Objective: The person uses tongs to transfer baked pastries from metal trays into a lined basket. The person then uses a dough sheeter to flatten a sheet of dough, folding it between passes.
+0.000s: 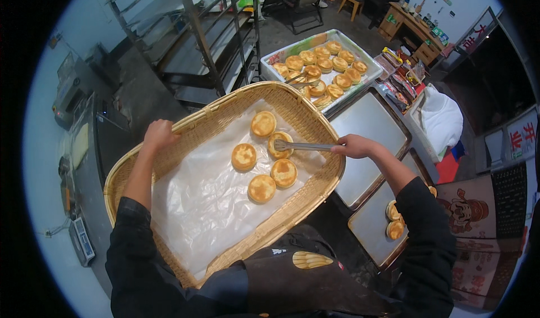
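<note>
A wide wicker basket (292, 109) lies tilted across my front, lined with crinkled translucent sheeting (194, 208). Several round, browned pastries (261, 188) sit on the sheeting in the basket's right half. My left hand (160, 134) is closed over the basket's far left rim. At the right rim, my right hand (355, 146) grips metal tongs (309, 147), whose tips reach over one pastry. Whether the right fingers also clasp the rim is partly hidden.
Beyond the basket stands a white box (363, 53) full of similar pastries, with another pair of tongs on them. Metal baking trays (371, 143) lie at right, the nearer one holding a few pastries (395, 229). A metal rack (205, 42) rises at far left; a white cloth (441, 115) lies far right.
</note>
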{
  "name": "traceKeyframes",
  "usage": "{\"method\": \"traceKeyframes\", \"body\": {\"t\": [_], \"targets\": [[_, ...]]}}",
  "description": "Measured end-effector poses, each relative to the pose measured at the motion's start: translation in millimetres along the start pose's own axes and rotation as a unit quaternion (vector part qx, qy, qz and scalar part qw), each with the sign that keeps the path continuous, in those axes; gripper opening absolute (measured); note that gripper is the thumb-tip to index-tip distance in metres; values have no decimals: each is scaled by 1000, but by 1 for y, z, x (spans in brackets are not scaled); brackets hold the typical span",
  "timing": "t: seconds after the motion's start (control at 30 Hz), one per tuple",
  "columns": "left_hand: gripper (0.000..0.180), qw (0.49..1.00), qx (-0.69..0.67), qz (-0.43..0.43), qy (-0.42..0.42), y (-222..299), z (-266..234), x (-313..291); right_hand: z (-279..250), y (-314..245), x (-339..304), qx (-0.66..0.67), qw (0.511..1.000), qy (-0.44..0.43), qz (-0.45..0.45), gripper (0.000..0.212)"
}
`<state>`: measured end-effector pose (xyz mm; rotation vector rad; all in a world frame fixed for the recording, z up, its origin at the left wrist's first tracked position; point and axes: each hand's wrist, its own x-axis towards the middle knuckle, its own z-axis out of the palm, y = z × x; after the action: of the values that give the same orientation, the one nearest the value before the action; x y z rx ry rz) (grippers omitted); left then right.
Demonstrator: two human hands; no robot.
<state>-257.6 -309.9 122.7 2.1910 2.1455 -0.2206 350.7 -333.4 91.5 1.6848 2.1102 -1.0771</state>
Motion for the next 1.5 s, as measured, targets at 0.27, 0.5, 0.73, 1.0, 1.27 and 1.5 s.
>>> {"method": "traceKeyframes", "body": {"t": [0.27, 0.5, 0.73, 1.0, 1.27, 1.5], "targets": [[36, 997, 24, 34, 63, -45, 33, 12, -6, -5, -132, -24, 984, 149, 93, 57], [45, 989, 61, 104, 90, -98, 64, 40, 199, 56, -288, 477, 806, 305, 171, 41], [38, 993, 0, 68, 95, -66, 12, 9, 423, -15, -309, 783, 406, 366, 298, 35], [37, 983, 34, 120, 134, -27, -33, 3, 377, 45, -233, 846, 231, 412, 248, 38], [42, 994, 72, 51, 71, -42, -29, 20, 362, 50, -230, 774, 348, 465, 252, 34], [35, 997, 17, 41, 56, -7, -57, 3, 245, 34, -310, 582, 713, 367, 132, 34]]}}
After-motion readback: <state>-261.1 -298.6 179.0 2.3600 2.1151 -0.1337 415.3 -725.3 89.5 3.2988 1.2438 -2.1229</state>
